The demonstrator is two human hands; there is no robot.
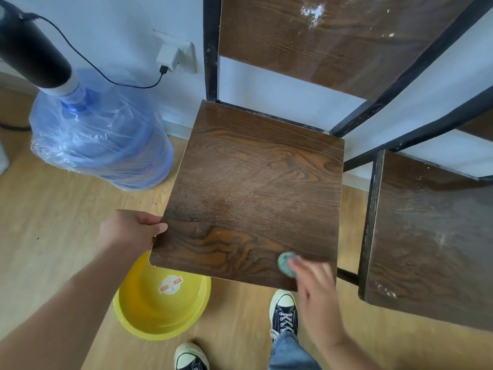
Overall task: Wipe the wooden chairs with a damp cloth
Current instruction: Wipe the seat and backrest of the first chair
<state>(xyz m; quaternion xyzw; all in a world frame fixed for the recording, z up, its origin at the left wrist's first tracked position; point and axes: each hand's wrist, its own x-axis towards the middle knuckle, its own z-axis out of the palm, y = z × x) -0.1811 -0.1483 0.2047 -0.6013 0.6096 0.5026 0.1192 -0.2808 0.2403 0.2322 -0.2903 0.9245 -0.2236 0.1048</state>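
Note:
A dark wooden chair with a black metal frame stands in front of me; its seat (253, 188) fills the middle of the view. My left hand (130, 231) grips the seat's front left edge. A small blue-green cloth (286, 263) is pressed onto the seat's front right corner by my right hand (317, 297), which is blurred by motion. The chair's backrest (333, 41) carries white dust smears. A second wooden chair (426, 236) stands at the right, its seat dusty with white specks.
A yellow basin (160, 305) sits on the wood floor partly under the seat's front left. A large blue water jug (98, 137) wrapped in plastic stands at the left by the wall. My shoes (284, 311) are just below the seat.

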